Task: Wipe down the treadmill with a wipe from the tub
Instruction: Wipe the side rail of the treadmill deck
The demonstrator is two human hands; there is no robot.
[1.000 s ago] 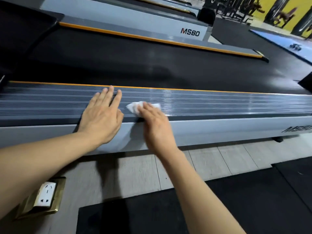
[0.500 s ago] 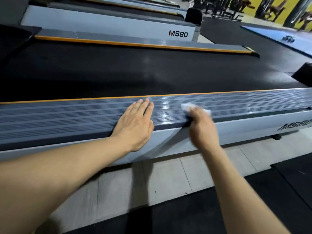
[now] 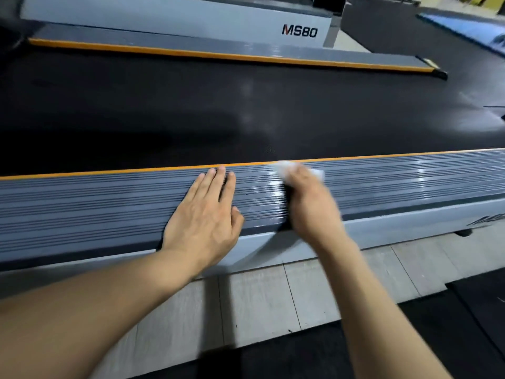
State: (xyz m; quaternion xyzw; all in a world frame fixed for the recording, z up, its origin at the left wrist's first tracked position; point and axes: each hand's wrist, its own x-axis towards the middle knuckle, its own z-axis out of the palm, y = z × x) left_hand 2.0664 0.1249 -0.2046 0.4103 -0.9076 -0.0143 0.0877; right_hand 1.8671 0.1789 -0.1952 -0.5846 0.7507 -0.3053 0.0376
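Observation:
The treadmill's grey ribbed side rail (image 3: 396,184) runs across the view, with an orange strip along its far edge and the black belt (image 3: 218,113) beyond. My left hand (image 3: 205,217) rests flat on the rail, fingers straight. Just to its right, my right hand (image 3: 311,203) presses a white wipe (image 3: 287,167) onto the rail near the orange strip; the hand is blurred and covers most of the wipe. The rail shines wet around the wipe. The tub is not in view.
A second treadmill marked MS80 (image 3: 299,30) stands behind, parallel to this one. Pale floor tiles (image 3: 273,302) lie below the rail, with black rubber mats (image 3: 464,324) nearer to me. Blue matting (image 3: 464,26) shows at the far right.
My right hand has slid the wipe along the rail and up toward the orange strip. My left hand has shifted along the rail with it. The view moved closer.

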